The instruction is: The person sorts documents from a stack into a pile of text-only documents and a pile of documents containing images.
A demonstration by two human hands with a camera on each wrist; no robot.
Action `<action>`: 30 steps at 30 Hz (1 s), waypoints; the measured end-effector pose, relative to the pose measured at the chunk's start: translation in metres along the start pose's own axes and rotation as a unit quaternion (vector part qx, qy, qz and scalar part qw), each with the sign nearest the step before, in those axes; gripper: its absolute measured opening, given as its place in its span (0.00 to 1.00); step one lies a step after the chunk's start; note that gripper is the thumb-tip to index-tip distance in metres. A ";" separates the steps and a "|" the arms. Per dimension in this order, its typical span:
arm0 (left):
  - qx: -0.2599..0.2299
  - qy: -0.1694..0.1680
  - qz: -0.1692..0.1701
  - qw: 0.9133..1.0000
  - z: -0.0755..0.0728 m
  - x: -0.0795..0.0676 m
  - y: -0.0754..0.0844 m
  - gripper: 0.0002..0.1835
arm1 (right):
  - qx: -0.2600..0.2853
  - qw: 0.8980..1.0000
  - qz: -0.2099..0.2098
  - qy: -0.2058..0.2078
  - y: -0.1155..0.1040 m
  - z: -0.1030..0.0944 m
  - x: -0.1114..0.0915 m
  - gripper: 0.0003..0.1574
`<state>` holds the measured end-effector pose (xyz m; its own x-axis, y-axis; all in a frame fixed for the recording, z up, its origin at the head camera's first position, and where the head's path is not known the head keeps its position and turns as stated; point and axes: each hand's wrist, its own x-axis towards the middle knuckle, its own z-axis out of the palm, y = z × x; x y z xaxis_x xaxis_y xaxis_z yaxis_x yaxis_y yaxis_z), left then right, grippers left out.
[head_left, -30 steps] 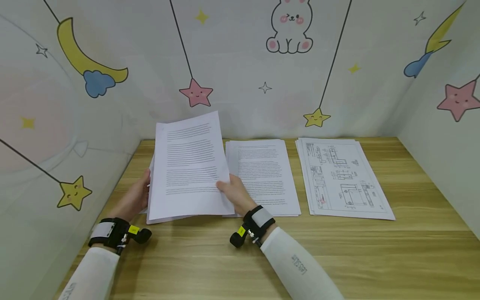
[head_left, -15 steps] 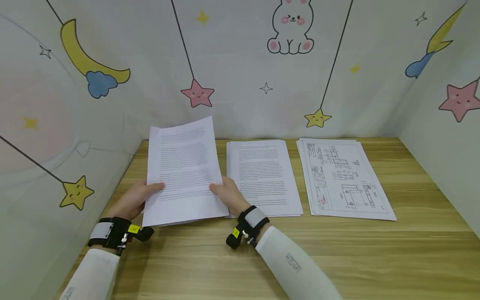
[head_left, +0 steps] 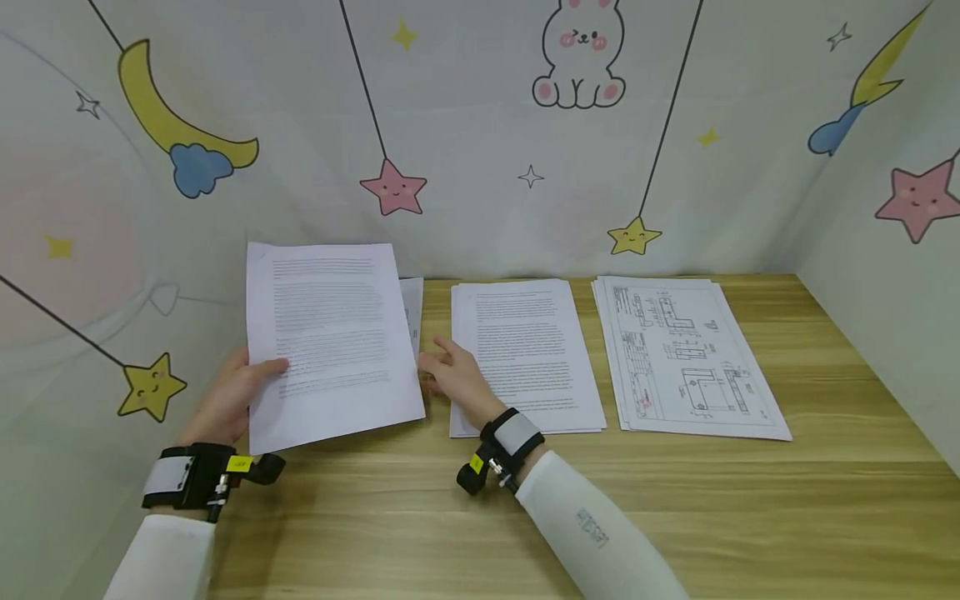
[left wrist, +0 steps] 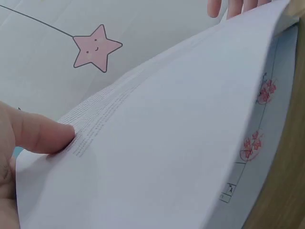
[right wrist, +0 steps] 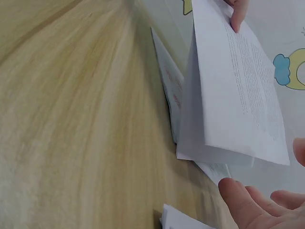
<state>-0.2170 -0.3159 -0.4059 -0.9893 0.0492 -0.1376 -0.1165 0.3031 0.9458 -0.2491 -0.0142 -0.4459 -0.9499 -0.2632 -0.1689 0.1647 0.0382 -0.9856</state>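
Item: thin sheaf of white printed text pages (head_left: 330,342), matte paper, flexible and slightly bowed, long axis running away from us toward the back wall. We note it lifted off the bench at the left, tilted up at its far end. Our left hand (head_left: 228,400) grips its left edge, thumb pressed on the printed face, the other fingers hidden behind the sheets. Our right hand (head_left: 457,379) lies just to the right of the sheaf's right edge, fingers (head_left: 450,350) loosely spread and holding nothing; from the head view we cannot tell whether a fingertip touches the paper. The left hand is thus the one on the sheaf, which lies leftward from the right fingers.

Beneath the sheaf: flat white sheets with red and blue drawing marks (right wrist: 172,86) on the bench, mostly covered.

Beside, centre: squared stack of white text pages (head_left: 525,350), flat, under the right wrist's near corner.

Further right, well apart: stack of white technical drawing sheets (head_left: 686,354), slightly fanned.

Support: pale wood-grain bench (head_left: 675,500), smooth.

Surround: white partition walls with cartoon stars, moon and rabbit (head_left: 579,54).
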 end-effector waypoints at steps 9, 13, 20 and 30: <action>-0.033 0.001 0.021 0.999 0.020 0.000 0.024 0.32 | 0.049 0.999 0.023 0.006 -0.005 -0.015 0.002 0.48; -0.080 -0.014 0.047 0.996 0.031 0.000 0.038 0.31 | 0.093 0.995 0.034 -0.023 -0.005 -0.025 0.003 0.52; -0.164 -0.060 0.092 0.980 0.053 0.004 0.058 0.26 | 0.168 0.984 0.030 -0.056 -0.009 -0.049 -0.003 0.53; -0.142 -0.089 0.063 0.984 0.100 0.019 0.060 0.26 | 0.162 0.987 0.017 -0.006 -0.018 -0.089 -0.022 0.48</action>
<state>-0.2336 -0.2016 -0.3812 -0.9691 0.2435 -0.0390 -0.0386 0.0064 0.9992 -0.2553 0.0765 -0.4246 -0.9394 -0.2782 -0.2003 0.2749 -0.2622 -0.9250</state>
